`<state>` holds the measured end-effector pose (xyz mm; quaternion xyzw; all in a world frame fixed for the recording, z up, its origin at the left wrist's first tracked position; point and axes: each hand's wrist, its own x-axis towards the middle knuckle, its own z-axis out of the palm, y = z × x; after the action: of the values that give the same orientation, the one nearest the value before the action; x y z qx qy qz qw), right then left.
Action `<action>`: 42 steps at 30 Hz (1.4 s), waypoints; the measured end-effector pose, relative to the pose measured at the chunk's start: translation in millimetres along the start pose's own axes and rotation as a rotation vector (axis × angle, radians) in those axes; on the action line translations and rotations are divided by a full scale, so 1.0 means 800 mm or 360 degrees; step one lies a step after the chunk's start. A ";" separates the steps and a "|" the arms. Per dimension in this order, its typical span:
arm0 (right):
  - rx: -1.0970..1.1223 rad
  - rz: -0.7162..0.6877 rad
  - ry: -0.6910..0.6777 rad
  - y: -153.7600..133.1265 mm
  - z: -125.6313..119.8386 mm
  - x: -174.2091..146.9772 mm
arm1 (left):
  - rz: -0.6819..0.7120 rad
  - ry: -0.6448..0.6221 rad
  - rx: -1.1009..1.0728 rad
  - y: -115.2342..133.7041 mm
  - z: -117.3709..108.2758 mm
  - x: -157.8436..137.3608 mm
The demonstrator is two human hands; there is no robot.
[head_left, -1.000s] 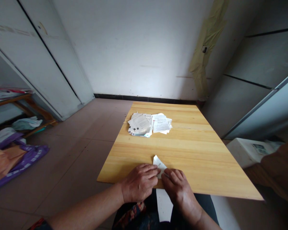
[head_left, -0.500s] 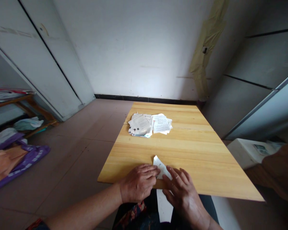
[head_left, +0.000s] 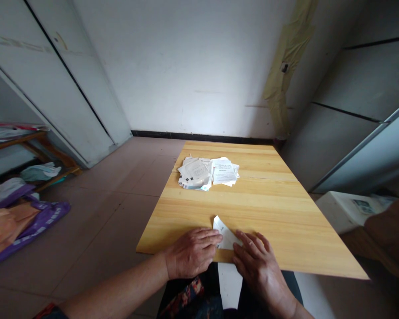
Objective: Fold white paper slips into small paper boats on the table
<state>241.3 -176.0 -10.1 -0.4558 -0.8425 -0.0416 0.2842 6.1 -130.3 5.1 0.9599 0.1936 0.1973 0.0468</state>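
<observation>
Two hands lie on one small folded paper [head_left: 225,237], which is near the front edge of the table. The left hand [head_left: 193,253] puts its fingers flat upon the left side of the paper; its thumb is hidden, so I cannot tell whether it also pinches. The right hand [head_left: 259,261] is not closed: its fingers are parted, and the tips touch, or almost touch, the right corner. If the left fingers press too weakly, I think the paper could turn under a sideways push of the right ones, and a crease could become crooked. Because the table edge [head_left: 322,274] is so near, a pull toward the body could let the sheet slip over it. Farther away, the left pile [head_left: 196,174] and the right pile [head_left: 223,172] of papers are loosely stacked; a careless sleeve could scatter them.
</observation>
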 end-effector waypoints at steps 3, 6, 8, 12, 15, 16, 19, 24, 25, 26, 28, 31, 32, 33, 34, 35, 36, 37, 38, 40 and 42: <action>0.0011 -0.0011 0.0017 -0.012 0.003 0.006 | -0.0015 0.0020 -0.0016 0.001 0.001 -0.001; 0.0028 -0.0113 -0.0016 -0.023 0.011 0.010 | -0.0067 0.0027 -0.0019 0.002 0.002 -0.004; 0.0018 -0.0155 -0.0027 -0.025 0.015 0.010 | -0.0083 0.0024 0.0002 0.003 0.003 -0.006; -0.0039 -0.0181 -0.0019 -0.024 0.018 0.008 | -0.0145 0.0075 0.0108 0.009 0.002 -0.008; -0.0050 -0.0173 -0.0043 -0.024 0.018 0.008 | -0.0255 0.0114 0.0212 0.018 0.004 -0.010; -0.0051 -0.0163 -0.0060 -0.025 0.018 0.010 | -0.0285 0.0122 0.0239 0.021 0.005 -0.011; -0.0085 -0.0110 -0.0118 -0.028 0.017 0.015 | -0.0332 0.0133 0.0284 0.027 0.009 -0.015; -0.0175 -0.0087 -0.0202 -0.032 0.016 0.022 | -0.0429 0.0133 0.0291 0.031 0.014 -0.021; -0.0183 -0.0079 -0.0210 -0.032 0.017 0.023 | -0.0444 0.0141 0.0290 0.032 0.015 -0.022; -0.0185 -0.0067 -0.0211 -0.033 0.018 0.023 | -0.0455 0.0150 0.0289 0.032 0.015 -0.022; -0.0178 -0.0022 -0.0197 -0.034 0.020 0.024 | -0.0467 0.0162 0.0281 0.034 0.014 -0.022; -0.0178 0.0091 -0.0180 -0.032 0.022 0.028 | -0.0470 0.0155 0.0260 0.034 0.012 -0.021; -0.0183 0.0125 -0.0188 -0.031 0.022 0.030 | -0.0473 0.0149 0.0248 0.034 0.012 -0.021; -0.0187 0.0150 -0.0203 -0.029 0.021 0.033 | -0.0479 0.0147 0.0235 0.033 0.013 -0.021; -0.0185 0.0162 -0.0225 -0.027 0.019 0.036 | -0.0487 0.0151 0.0221 0.032 0.014 -0.021; -0.0174 0.0161 -0.0254 -0.025 0.017 0.040 | -0.0493 0.0163 0.0207 0.032 0.016 -0.022; -0.0159 0.0154 -0.0282 -0.023 0.015 0.043 | -0.0497 0.0183 0.0194 0.031 0.018 -0.022; -0.0141 0.0142 -0.0313 -0.022 0.014 0.046 | -0.0500 0.0205 0.0186 0.030 0.020 -0.022; -0.0123 0.0129 -0.0346 -0.021 0.012 0.050 | -0.0503 0.0223 0.0181 0.030 0.021 -0.023; -0.0111 0.0107 -0.0400 -0.021 0.012 0.056 | -0.0517 0.0248 0.0182 0.030 0.023 -0.023; -0.0136 0.0102 -0.0434 -0.021 0.015 0.061 | -0.0533 0.0247 0.0184 0.031 0.022 -0.022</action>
<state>201.8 -145.3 8.5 -0.4955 -0.8558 -0.0060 0.1488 7.4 -160.3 -13.3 0.8973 0.3646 0.2488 0.0086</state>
